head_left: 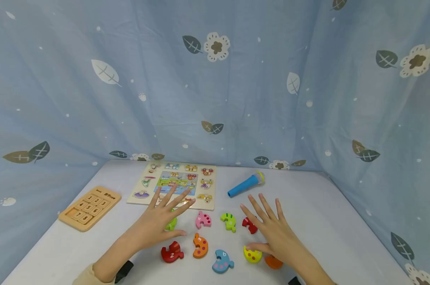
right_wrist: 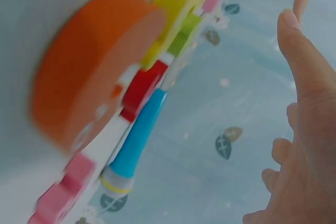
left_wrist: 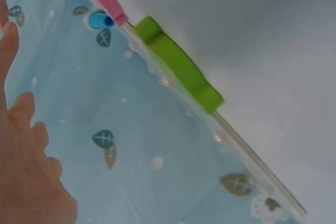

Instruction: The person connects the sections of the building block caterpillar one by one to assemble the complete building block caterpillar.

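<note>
Several colourful wooden number pieces lie on the white table (head_left: 328, 221). My left hand (head_left: 163, 215) is spread flat with straight fingers above a green piece (head_left: 171, 225), partly hiding it, and holds nothing. My right hand (head_left: 271, 227) is also spread wide. Its thumb is next to a yellow piece (head_left: 252, 254), a red piece (head_left: 249, 225) sits by its fingers, and an orange piece (head_left: 273, 262) lies by its wrist. Between the hands are pink (head_left: 203, 220), yellow-green (head_left: 229, 221), orange (head_left: 200, 245), blue (head_left: 222, 261) and red (head_left: 172, 252) pieces. The right wrist view shows the orange piece (right_wrist: 89, 61) close up.
A picture puzzle board (head_left: 175, 184) lies behind the left hand. A blue toy microphone (head_left: 245, 185) lies to the right of it. A wooden number pad (head_left: 90, 208) sits at the table's left edge. Blue patterned curtain (head_left: 215, 99) closes off the back and both sides.
</note>
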`<action>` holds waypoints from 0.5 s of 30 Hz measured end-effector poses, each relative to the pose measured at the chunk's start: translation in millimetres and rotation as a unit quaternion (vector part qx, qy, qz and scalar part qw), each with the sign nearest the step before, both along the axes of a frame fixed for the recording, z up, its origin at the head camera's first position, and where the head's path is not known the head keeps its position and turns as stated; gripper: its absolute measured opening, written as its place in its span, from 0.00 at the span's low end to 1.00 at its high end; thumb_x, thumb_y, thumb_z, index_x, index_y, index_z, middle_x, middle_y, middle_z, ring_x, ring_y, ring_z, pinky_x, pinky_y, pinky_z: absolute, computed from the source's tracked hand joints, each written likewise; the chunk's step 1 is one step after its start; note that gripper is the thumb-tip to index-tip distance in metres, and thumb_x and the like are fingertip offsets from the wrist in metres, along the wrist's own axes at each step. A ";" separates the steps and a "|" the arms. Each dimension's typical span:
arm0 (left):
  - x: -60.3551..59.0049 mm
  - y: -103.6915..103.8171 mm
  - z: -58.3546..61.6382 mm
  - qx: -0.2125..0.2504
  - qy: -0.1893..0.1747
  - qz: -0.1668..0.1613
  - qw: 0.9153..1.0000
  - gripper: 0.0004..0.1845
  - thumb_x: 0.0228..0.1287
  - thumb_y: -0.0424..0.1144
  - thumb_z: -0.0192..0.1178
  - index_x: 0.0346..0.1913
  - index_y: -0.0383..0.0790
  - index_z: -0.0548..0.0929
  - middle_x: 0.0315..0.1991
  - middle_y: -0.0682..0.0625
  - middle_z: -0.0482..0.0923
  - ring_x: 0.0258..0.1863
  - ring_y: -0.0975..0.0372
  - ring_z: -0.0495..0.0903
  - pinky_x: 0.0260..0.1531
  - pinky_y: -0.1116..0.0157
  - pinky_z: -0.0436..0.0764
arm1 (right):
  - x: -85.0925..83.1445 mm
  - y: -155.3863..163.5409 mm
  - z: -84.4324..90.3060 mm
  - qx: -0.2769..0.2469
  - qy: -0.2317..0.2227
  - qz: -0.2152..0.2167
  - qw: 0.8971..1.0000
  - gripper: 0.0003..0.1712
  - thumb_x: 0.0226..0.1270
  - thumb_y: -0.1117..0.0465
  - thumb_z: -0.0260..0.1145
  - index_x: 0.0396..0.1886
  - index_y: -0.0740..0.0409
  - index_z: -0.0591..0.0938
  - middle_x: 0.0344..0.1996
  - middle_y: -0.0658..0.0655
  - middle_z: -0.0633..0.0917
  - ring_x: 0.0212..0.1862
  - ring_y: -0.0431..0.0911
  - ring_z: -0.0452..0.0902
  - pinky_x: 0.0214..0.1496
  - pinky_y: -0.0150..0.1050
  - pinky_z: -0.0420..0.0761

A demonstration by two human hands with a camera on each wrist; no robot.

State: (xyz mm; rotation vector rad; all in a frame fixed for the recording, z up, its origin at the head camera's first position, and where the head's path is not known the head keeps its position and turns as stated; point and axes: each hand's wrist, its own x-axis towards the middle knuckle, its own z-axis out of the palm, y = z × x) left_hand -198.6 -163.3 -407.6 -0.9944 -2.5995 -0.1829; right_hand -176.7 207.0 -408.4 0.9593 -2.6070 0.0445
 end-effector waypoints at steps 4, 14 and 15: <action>-0.1 -9.0 -4.3 -0.011 0.003 0.007 1.000 0.46 0.56 0.66 0.61 0.75 0.57 0.57 0.78 0.54 0.42 0.75 0.50 0.31 0.68 0.37 0.34 | -3.1 -13.8 3.1 -0.005 -0.010 0.018 1.000 0.60 0.50 0.29 0.67 0.78 0.43 0.51 0.77 0.57 0.45 0.76 0.59 0.33 0.69 0.64 0.23; -0.6 -29.0 -11.0 -0.010 0.006 0.010 1.000 0.47 0.56 0.65 0.62 0.75 0.55 0.57 0.78 0.53 0.42 0.75 0.47 0.35 0.68 0.39 0.29 | -6.3 -42.1 2.8 0.002 -0.040 0.032 0.999 0.60 0.52 0.28 0.64 0.78 0.40 0.47 0.78 0.53 0.41 0.76 0.60 0.36 0.70 0.63 0.25; -1.0 -30.4 -11.3 -0.010 0.006 0.011 1.000 0.47 0.56 0.65 0.62 0.76 0.55 0.56 0.78 0.53 0.42 0.75 0.47 0.35 0.68 0.39 0.29 | -6.3 -44.7 3.1 0.002 -0.045 0.033 0.998 0.59 0.52 0.28 0.64 0.78 0.40 0.47 0.78 0.52 0.40 0.76 0.59 0.34 0.70 0.62 0.24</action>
